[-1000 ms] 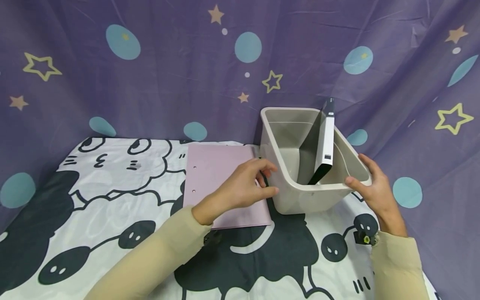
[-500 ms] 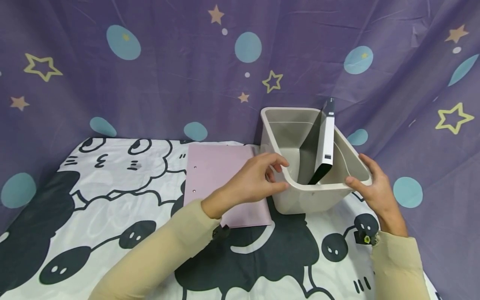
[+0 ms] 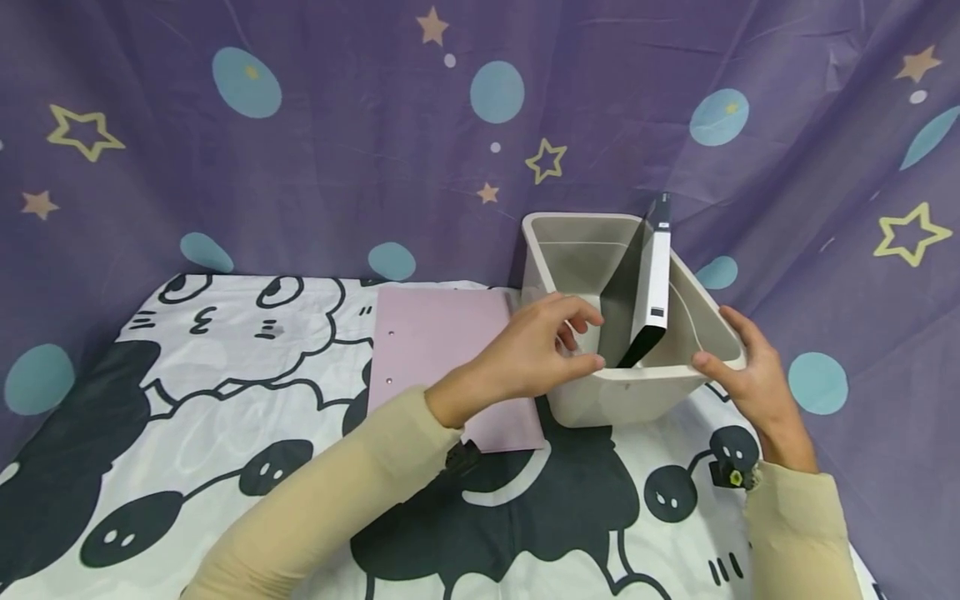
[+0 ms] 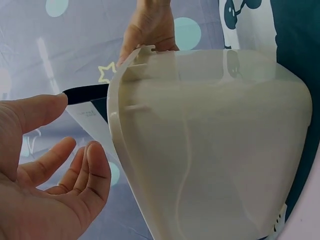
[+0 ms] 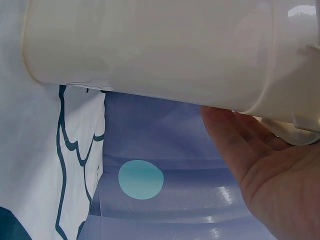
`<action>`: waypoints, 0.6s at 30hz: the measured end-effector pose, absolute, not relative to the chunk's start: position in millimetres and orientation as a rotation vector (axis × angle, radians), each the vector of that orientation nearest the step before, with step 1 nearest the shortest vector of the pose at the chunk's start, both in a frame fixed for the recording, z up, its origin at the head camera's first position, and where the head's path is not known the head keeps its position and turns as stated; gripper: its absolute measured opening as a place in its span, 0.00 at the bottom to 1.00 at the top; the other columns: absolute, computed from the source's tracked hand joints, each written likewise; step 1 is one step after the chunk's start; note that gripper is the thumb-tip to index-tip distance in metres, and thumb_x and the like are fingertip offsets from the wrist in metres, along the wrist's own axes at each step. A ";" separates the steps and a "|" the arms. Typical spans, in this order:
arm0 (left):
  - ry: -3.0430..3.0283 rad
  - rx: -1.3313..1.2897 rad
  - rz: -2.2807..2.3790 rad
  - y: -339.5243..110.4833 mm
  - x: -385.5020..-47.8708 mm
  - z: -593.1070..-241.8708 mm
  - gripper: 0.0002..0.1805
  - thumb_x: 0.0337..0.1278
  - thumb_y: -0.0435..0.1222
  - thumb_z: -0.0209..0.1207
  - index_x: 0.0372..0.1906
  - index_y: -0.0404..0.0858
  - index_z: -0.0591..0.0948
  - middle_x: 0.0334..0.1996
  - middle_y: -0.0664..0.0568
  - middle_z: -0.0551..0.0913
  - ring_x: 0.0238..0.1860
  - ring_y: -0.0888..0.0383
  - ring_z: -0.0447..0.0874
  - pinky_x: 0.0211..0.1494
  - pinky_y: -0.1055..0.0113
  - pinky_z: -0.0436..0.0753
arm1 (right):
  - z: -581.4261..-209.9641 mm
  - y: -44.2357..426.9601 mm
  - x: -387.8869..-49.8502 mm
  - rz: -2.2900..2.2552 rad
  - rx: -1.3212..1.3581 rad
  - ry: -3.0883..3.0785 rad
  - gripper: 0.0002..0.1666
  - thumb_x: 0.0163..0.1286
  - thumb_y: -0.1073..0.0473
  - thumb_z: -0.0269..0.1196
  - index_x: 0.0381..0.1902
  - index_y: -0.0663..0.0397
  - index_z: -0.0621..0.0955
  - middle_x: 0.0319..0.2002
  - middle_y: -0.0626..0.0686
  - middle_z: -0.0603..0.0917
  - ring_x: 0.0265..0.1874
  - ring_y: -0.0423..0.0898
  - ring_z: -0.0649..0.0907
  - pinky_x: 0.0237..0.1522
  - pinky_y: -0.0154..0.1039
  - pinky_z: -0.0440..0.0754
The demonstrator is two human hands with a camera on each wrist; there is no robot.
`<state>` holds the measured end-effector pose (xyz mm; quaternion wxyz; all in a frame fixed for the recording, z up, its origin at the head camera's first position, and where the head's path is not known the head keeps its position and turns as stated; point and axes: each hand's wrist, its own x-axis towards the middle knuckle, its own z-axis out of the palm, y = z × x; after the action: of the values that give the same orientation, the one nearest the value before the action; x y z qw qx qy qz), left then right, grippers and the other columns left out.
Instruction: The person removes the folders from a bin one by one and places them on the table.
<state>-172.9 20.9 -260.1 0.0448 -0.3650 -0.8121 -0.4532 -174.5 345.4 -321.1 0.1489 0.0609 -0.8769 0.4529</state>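
A grey plastic bin (image 3: 630, 400) stands near the purple curtain. Inside it a binder (image 3: 652, 279) with a white spine and black side leans on edge, its top above the rim. My left hand (image 3: 528, 350) hovers over the bin's near left rim, fingers bent loosely and thumb apart. Nothing lies between its fingers; in the left wrist view, the thumb tip overlaps the binder's dark edge, and whether they touch I cannot tell. My right hand (image 3: 757, 392) holds the bin's right front corner, thumb at the rim and fingers along the outer wall.
A pink folder (image 3: 442, 333) with two metal rivets lies flat left of the bin, partly behind my left arm. The white cloth (image 3: 225, 467) with black cartoon drawings covers the surface. A purple curtain (image 3: 337, 142) rises behind it.
My left hand has moved right from the bin's left outer side to above its rim, closer to the binder. The right hand, bin and folder stay in place.
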 end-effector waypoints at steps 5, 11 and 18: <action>-2.475 -1.124 -1.386 27.3 -173.2 -255.9 0.21 0.50 0.37 0.69 0.50 0.39 0.78 0.39 0.51 0.76 0.36 0.58 0.81 0.40 0.76 0.77 | -320.8 346.0 -174.6 1.307 0.159 -2.527 0.47 0.62 0.59 0.65 0.74 0.54 0.56 0.59 0.61 0.69 0.46 0.39 0.73 0.39 0.23 0.71; -2.450 -1.162 -1.371 34.5 -176.1 -251.5 0.21 0.51 0.38 0.69 0.51 0.39 0.78 0.41 0.50 0.76 0.36 0.58 0.80 0.37 0.77 0.77 | -320.7 345.9 -174.9 1.303 0.169 -2.528 0.47 0.61 0.59 0.65 0.74 0.56 0.56 0.59 0.62 0.69 0.46 0.38 0.72 0.39 0.22 0.71; -2.442 -1.188 -1.331 42.6 -177.3 -246.4 0.22 0.51 0.40 0.69 0.52 0.40 0.78 0.41 0.50 0.76 0.37 0.60 0.79 0.38 0.78 0.76 | -321.4 346.9 -175.7 1.299 0.167 -2.531 0.47 0.61 0.59 0.65 0.74 0.56 0.56 0.59 0.63 0.69 0.46 0.39 0.72 0.38 0.22 0.71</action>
<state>-177.3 42.6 -246.4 0.0583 -0.3921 -0.8061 -0.4394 -175.7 346.9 -321.4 0.1457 0.0579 -0.8787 0.4509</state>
